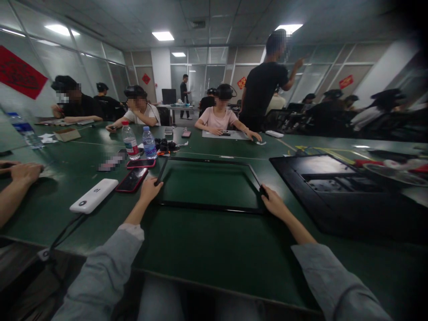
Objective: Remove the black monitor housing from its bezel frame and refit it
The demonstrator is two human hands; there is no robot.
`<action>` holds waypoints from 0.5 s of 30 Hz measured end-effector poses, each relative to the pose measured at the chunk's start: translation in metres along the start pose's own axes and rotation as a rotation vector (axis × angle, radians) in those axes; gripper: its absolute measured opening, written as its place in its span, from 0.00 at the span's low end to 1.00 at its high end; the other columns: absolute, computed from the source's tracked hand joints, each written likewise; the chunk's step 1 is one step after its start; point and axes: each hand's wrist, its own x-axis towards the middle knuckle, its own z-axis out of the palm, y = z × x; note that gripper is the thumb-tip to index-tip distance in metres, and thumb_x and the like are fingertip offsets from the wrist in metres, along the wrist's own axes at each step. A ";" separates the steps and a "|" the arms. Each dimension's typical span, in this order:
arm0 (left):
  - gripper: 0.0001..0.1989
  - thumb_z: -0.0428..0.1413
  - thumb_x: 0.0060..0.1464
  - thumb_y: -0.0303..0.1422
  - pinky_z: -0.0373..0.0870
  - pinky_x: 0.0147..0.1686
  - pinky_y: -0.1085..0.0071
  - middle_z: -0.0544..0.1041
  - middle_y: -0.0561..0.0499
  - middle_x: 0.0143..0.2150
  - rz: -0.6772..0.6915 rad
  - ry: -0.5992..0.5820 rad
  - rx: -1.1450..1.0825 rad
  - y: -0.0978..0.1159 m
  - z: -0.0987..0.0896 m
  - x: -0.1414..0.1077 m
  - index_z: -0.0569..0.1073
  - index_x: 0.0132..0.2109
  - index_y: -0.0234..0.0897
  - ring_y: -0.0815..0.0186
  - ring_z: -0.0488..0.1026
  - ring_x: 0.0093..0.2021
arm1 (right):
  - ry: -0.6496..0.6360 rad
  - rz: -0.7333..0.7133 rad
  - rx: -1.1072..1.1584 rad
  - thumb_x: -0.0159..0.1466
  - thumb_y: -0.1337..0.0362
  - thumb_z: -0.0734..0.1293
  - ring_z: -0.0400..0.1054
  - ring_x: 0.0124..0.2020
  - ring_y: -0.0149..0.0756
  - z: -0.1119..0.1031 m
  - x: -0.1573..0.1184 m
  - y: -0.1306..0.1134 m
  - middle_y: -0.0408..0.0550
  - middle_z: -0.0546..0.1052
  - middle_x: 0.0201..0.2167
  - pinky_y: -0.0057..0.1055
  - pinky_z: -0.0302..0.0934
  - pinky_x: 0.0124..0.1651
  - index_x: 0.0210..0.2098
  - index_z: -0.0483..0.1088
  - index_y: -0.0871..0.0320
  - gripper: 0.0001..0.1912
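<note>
A thin black rectangular frame [210, 208] spans the space between my two hands, over the green table [200, 249]. Its middle is open, and the green surface shows through. My left hand [151, 189] is closed on the frame's left side. On the right side, my right hand [272, 201] grips the frame with its fingers wrapped round the edge. A phone with a red case [132, 179] lies just left of my left hand. To the right of my right hand rests a large black panel [301, 196] with a recessed middle.
A white power bank [94, 196] with a cable lies at the left. Beyond the phones stand two bottles [130, 141] [149, 143]. Another person's hand [25, 173] rests at the far left. Several people sit across the table; one person in black [262, 84] stands.
</note>
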 end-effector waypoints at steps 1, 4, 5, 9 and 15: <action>0.17 0.55 0.58 0.41 0.63 0.61 0.56 0.79 0.40 0.53 -0.003 0.002 0.014 0.000 0.000 0.000 0.82 0.45 0.36 0.51 0.73 0.56 | 0.000 0.018 0.023 0.61 0.61 0.60 0.66 0.61 0.51 0.000 0.000 0.000 0.60 0.74 0.57 0.53 0.60 0.63 0.63 0.66 0.61 0.31; 0.17 0.56 0.57 0.43 0.62 0.63 0.55 0.79 0.40 0.53 -0.004 0.006 0.018 0.000 0.001 -0.002 0.82 0.45 0.37 0.50 0.72 0.57 | 0.024 0.026 0.075 0.62 0.60 0.60 0.67 0.61 0.51 -0.001 -0.001 -0.002 0.59 0.73 0.58 0.53 0.59 0.64 0.63 0.66 0.61 0.30; 0.17 0.56 0.57 0.43 0.61 0.63 0.55 0.79 0.40 0.53 -0.003 0.006 0.009 0.001 0.001 -0.002 0.82 0.45 0.37 0.49 0.72 0.57 | 0.026 0.030 0.083 0.62 0.60 0.60 0.67 0.60 0.52 -0.001 -0.001 -0.002 0.60 0.73 0.58 0.53 0.59 0.64 0.62 0.67 0.61 0.30; 0.18 0.56 0.57 0.42 0.63 0.62 0.54 0.77 0.39 0.55 -0.015 0.017 0.006 0.002 0.002 -0.005 0.82 0.46 0.36 0.47 0.70 0.58 | 0.017 0.051 0.095 0.61 0.59 0.61 0.70 0.57 0.54 -0.003 -0.001 -0.002 0.62 0.74 0.58 0.54 0.61 0.62 0.60 0.69 0.63 0.29; 0.16 0.56 0.57 0.40 0.64 0.61 0.54 0.77 0.41 0.56 0.004 0.023 0.044 0.002 0.002 -0.007 0.82 0.46 0.38 0.47 0.69 0.58 | 0.013 0.063 0.095 0.60 0.61 0.63 0.72 0.55 0.53 -0.005 -0.002 -0.006 0.60 0.77 0.54 0.54 0.63 0.61 0.56 0.71 0.60 0.25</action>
